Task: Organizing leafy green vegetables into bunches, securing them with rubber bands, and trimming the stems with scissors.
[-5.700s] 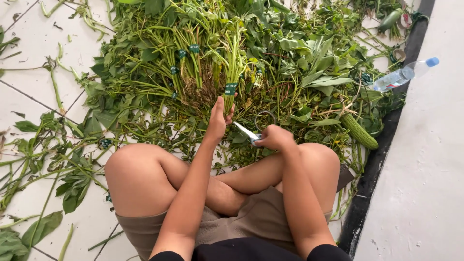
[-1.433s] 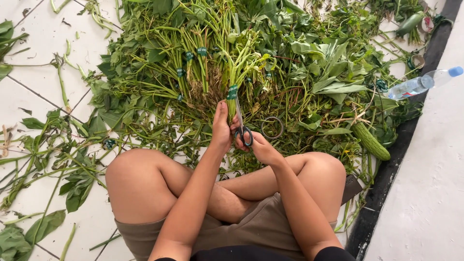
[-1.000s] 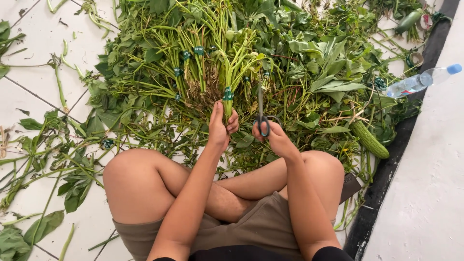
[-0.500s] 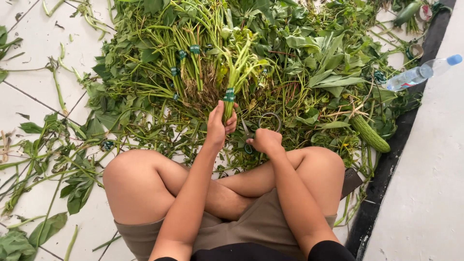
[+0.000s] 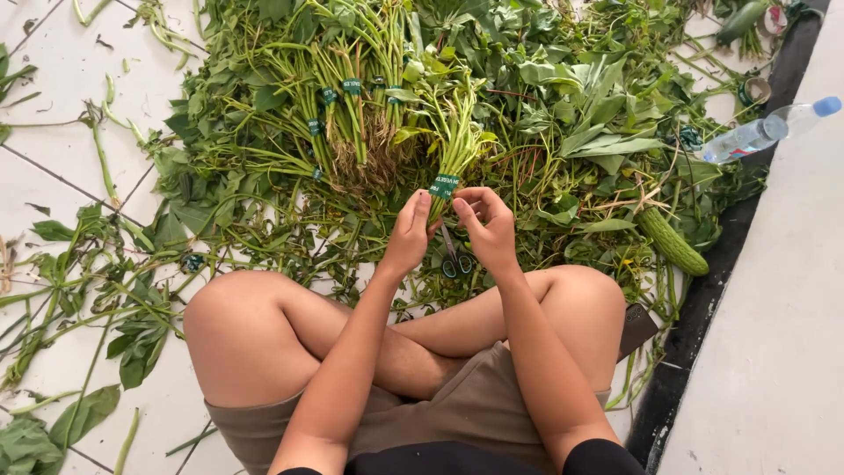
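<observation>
A person sits cross-legged on a pale tiled floor (image 5: pixel 53 185), looking down at a big heap of green stems and leaves (image 5: pixel 563 114) spread in front of the knees.

Both hands meet at one bunch of greens (image 5: pixel 453 141), just beyond the knees and near the middle of the view. The bunch is long and thin, its long axis running almost straight away from the person: the cut stem ends point back toward the body, and the leafy tops point away into the heap, leaning slightly to the right. A green band (image 5: pixel 444 186) wraps the stems near the lower end.

The left hand (image 5: pixel 409 233) is curled around the stem ends below the band, fingers closed on them. The right hand (image 5: pixel 486 227) is just beside it, its thumb and fingertips pinching at the band and stems from the right side.

A pair of scissors (image 5: pixel 455 255) lies on the greens below the hands, between the two wrists, handles toward the person, not held.

More banded bunches (image 5: pixel 347 114) lie to the left in the heap, pointing the same way. Off to the right, a bumpy green gourd (image 5: pixel 673 242) lies slanted on the leaves, and a clear plastic bottle (image 5: pixel 765 130) with a blue cap lies on its side across the dark strip at the floor's edge; whether anything is in it cannot be told
</observation>
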